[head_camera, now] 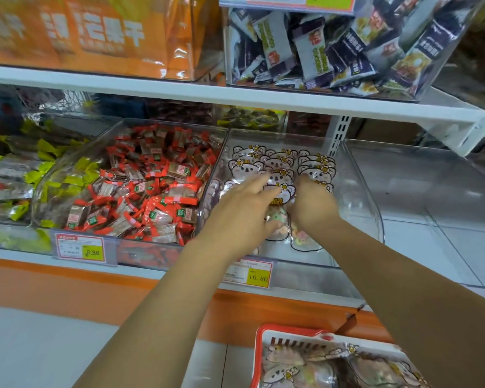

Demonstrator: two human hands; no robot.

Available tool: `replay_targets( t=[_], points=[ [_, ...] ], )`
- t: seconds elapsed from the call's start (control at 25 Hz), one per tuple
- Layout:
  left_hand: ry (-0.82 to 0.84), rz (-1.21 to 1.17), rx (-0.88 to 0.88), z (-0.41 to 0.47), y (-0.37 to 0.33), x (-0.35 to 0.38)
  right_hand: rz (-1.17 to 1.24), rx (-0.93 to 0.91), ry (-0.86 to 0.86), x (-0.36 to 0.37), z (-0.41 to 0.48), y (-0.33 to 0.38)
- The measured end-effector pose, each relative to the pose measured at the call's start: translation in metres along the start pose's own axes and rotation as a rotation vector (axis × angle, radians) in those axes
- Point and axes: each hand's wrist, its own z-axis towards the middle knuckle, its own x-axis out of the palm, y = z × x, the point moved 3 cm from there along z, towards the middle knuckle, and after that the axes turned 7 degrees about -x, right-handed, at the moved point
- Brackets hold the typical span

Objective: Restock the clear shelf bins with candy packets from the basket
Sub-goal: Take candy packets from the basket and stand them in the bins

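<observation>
A clear shelf bin holds rows of koala-shaped candy packets standing at its back. Both my hands are inside it. My left hand reaches in with straight fingers that touch the left edge of one koala packet at the front of the rows. My right hand is on that packet's right side with its fingers curled down at the edge; the fingertips are hidden. The red-rimmed basket at the bottom right holds more koala packets.
To the left is a bin of red-wrapped candies, then green-wrapped ones. An empty clear bin is on the right. Price tags hang on the bin fronts. The shelf above carries a bin of dark packets.
</observation>
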Motion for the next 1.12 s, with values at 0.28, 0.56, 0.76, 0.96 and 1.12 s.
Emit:
replay_targets(
  t=[0.28,0.56,0.76,0.96,1.12],
  points=[
    [0.095,0.142,-0.041,0.007,0.016,0.015,0.062,0.041,0.007,-0.003,-0.003,0.0],
    [0.135,0.071,-0.065,0.007,0.014,0.011,-0.268,-0.058,0.288,-0.003,-0.021,0.007],
    [-0.002,-0.045,-0.056,-0.013,0.006,-0.005,0.244,-0.084,0.102,-0.045,-0.061,0.011],
    [-0.357,-0.34,0.019,-0.086,-0.041,-0.012,0.708,-0.105,-0.103,-0.078,-0.171,-0.011],
    [0.014,-0.558,-0.097,-0.151,-0.077,0.06,0.574,0.044,0.09,-0.031,-0.247,-0.077]
  ],
)
